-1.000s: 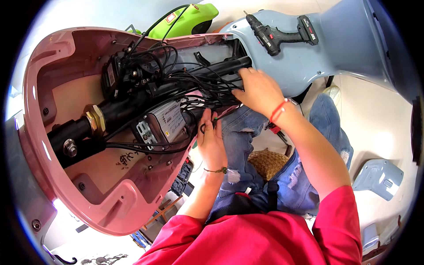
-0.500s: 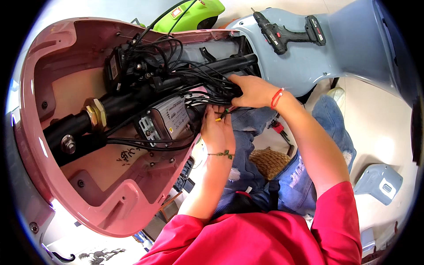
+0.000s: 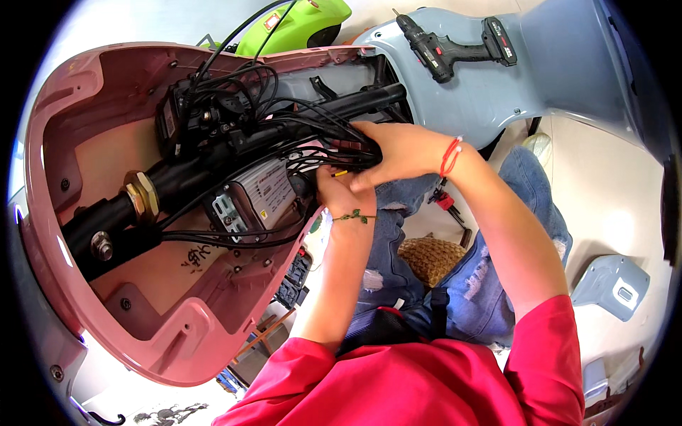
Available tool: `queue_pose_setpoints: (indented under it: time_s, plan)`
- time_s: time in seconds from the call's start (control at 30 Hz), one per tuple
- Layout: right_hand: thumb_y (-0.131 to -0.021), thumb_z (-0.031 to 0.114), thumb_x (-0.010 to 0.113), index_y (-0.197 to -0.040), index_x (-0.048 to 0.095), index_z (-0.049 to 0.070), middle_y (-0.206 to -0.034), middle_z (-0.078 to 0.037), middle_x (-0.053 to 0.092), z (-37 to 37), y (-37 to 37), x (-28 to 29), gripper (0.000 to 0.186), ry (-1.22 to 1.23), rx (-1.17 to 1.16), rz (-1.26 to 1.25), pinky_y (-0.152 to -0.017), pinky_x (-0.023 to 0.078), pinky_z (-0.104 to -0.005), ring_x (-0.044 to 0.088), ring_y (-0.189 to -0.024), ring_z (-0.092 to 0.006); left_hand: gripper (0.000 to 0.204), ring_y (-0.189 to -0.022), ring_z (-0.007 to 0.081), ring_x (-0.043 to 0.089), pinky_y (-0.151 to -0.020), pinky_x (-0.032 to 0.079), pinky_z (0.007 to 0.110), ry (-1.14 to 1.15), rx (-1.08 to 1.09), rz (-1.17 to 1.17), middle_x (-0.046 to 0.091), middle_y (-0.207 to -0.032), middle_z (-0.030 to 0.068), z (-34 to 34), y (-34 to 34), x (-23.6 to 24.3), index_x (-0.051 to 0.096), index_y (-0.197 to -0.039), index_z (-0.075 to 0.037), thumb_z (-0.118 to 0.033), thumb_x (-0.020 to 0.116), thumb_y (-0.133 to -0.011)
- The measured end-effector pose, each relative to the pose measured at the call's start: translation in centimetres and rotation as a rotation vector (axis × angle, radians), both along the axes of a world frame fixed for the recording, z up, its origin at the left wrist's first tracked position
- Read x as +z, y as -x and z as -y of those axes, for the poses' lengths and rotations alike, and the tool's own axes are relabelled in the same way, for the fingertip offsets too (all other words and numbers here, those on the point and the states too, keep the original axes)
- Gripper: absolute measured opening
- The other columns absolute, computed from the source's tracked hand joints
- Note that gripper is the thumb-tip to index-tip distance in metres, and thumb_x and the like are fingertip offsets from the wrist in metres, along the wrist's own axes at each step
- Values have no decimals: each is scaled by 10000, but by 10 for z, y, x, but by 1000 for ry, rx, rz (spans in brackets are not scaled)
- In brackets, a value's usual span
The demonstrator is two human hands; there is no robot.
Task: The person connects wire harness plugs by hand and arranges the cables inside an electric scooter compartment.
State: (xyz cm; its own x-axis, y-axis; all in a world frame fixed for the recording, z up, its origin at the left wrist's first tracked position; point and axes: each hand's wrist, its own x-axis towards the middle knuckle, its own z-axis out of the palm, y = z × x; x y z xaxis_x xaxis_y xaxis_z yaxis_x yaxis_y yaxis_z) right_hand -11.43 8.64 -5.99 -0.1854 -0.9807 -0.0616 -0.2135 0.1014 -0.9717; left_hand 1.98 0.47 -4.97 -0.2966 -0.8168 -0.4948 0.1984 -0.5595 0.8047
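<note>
two hands in frame centre | right hand clenched on black wire bundle | left hand pinching wires beneath | step: gathering wiring inside pink scooter shell | next likely needs steady grip.

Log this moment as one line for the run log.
left hand: under black wire bundle, grip hidden | right hand: grasping bundle | pink scooter shell: open | cordless drill: lying on blue-grey panel

A pale floor carries a grey-blue scooter body; a cordless drill lies on that body. A grey-blue panel lies near the floor's right edge.
</note>
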Motion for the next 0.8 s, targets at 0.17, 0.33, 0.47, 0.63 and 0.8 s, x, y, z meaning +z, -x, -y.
queue_pose_setpoints:
  time_s: [0.17, 0.33, 0.47, 0.63, 0.8]
  plan:
    - [-619, 423, 799, -1355, 412, -11, -1123, -259, 619, -3, -10, -6, 938, 56, -82, -90, -891, 487, -411, 601, -1054, -382, 528, -1175, 287, 490, -1036, 377, 447, -166, -27, -216, 535, -1231, 141, -3, -2, 12, 527, -1209, -26, -412, 322, -911]
    - [-631, 296, 785, -1200, 512, -21, -1040, -246, 642, 0, -9, -8, 706, 25, -98, -165, -838, 503, -425, 616, -991, -378, 587, -1183, 289, 484, -1038, 363, 430, -126, -151, -263, 533, -1266, 125, -3, -11, 12, 519, -1250, -41, -490, 339, -918]
    - [-629, 223, 768, -1118, 566, -30, -1011, -246, 649, 0, -3, -6, 586, 27, -66, -108, -825, 505, -420, 613, -974, -386, 559, -1159, 241, 494, -1003, 370, 387, -84, -169, -243, 555, -1240, 84, -6, -14, 10, 537, -1233, -74, -515, 331, -959]
    - [-657, 183, 749, -1239, 522, -46, -1100, -215, 642, 3, 15, -11, 666, 38, 91, 122, -868, 482, -353, 626, -987, -282, 453, -1195, 260, 483, -1036, 380, 400, -28, -178, -232, 548, -1249, 104, -19, -22, 13, 524, -1243, -38, -390, 451, -967]
    - [-686, 102, 726, -1251, 541, -59, -1105, -116, 648, 0, 26, -20, 616, 83, 165, 530, -910, 445, -287, 580, -970, -174, 379, -1172, 240, 498, -1028, 401, 393, 14, -273, -36, 539, -1242, 120, -20, -31, 13, 478, -1275, 0, -137, 496, -922]
